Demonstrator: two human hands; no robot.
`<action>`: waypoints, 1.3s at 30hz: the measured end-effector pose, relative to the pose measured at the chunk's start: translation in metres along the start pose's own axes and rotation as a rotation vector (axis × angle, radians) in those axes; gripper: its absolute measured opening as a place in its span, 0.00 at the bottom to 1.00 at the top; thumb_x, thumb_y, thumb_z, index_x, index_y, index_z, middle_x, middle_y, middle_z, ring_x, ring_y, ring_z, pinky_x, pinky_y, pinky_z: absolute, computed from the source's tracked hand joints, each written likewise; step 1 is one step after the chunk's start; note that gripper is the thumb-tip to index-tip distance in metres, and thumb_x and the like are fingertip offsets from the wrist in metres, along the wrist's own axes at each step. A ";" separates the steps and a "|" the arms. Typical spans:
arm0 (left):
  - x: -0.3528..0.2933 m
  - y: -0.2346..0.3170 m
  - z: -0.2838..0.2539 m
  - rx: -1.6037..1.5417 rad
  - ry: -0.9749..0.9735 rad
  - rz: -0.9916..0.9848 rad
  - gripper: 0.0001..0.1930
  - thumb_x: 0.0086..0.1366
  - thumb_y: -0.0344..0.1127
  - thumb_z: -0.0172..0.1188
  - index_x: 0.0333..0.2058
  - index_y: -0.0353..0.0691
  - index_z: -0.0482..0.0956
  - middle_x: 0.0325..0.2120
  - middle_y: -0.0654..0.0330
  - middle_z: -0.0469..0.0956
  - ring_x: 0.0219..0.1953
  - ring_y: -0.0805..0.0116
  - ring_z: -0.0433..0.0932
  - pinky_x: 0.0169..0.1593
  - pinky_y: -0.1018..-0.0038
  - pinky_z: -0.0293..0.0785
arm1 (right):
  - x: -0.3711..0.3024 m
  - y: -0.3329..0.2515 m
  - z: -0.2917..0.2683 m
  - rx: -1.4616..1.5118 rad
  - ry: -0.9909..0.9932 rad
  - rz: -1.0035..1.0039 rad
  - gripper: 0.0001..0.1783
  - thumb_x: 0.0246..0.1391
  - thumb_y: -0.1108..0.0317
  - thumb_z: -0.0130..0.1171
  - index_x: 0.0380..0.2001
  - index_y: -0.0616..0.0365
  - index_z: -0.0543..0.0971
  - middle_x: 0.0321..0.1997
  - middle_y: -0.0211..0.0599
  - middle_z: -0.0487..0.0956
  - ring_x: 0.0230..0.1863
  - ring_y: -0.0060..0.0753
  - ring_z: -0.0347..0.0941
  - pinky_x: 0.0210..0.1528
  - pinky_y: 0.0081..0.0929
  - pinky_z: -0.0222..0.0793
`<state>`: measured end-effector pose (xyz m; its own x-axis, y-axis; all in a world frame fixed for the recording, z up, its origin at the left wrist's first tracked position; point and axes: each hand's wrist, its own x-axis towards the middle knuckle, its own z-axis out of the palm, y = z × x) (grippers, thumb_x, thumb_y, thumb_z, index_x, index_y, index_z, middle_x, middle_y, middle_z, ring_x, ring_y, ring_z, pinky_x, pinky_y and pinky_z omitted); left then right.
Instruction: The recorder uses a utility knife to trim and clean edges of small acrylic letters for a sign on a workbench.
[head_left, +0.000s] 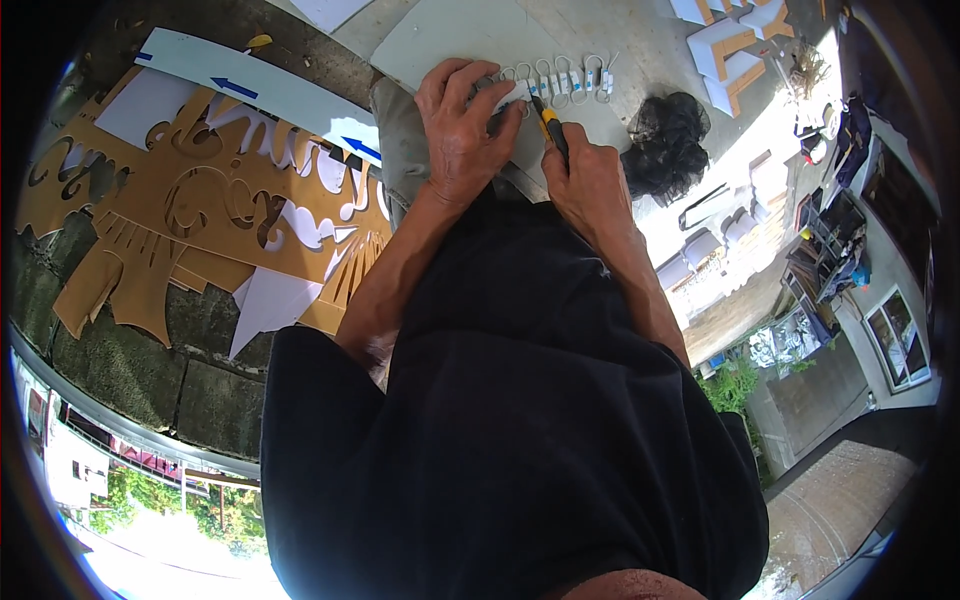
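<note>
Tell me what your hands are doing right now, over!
Left hand flat on the grey board, pinning it. Right hand shut on yellow utility knife, blade at the cut-out letters. Black netting beside, not blocking.

Concrete floor under cut boards

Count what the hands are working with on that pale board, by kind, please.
Hands: 2, left hand pressing down, right hand gripping the knife
Yellow knife: 1
Pale board: 1
Strip of cut-out loops: 1
Black net bundle: 1
Total: 6
</note>
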<state>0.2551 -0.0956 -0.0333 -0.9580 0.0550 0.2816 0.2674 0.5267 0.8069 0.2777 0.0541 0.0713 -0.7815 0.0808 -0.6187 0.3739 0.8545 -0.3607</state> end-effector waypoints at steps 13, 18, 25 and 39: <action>0.020 0.012 -0.012 -0.009 -0.079 0.072 0.16 0.53 0.29 0.75 0.42 0.41 0.87 0.48 0.58 0.81 0.55 0.51 0.74 0.57 0.57 0.70 | 0.001 0.009 -0.012 0.117 0.182 -0.014 0.15 0.65 0.63 0.54 0.42 0.67 0.73 0.22 0.65 0.78 0.28 0.73 0.77 0.34 0.62 0.72; 0.010 0.004 -0.023 0.076 -0.210 0.120 0.17 0.57 0.30 0.71 0.46 0.38 0.84 0.54 0.51 0.77 0.59 0.43 0.69 0.60 0.50 0.69 | 0.001 0.031 0.015 0.288 0.145 -0.115 0.17 0.66 0.61 0.55 0.49 0.64 0.71 0.24 0.60 0.78 0.30 0.70 0.77 0.34 0.60 0.69; 0.011 -0.004 -0.017 0.085 -0.228 0.181 0.18 0.57 0.33 0.69 0.47 0.40 0.83 0.51 0.51 0.79 0.57 0.43 0.71 0.61 0.48 0.66 | -0.011 0.031 -0.001 0.488 0.213 -0.036 0.17 0.66 0.63 0.54 0.52 0.63 0.70 0.29 0.62 0.81 0.33 0.71 0.79 0.38 0.62 0.71; 0.017 -0.003 -0.024 0.184 -0.164 0.241 0.16 0.57 0.32 0.71 0.45 0.40 0.84 0.48 0.52 0.80 0.52 0.45 0.77 0.54 0.51 0.74 | -0.005 0.024 0.020 0.594 0.221 -0.167 0.17 0.66 0.60 0.58 0.48 0.64 0.72 0.29 0.62 0.81 0.32 0.69 0.80 0.36 0.58 0.73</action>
<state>0.2404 -0.1162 -0.0181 -0.8777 0.3237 0.3535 0.4788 0.6251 0.6164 0.3002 0.0641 0.0516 -0.9136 0.1292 -0.3855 0.4011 0.4409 -0.8029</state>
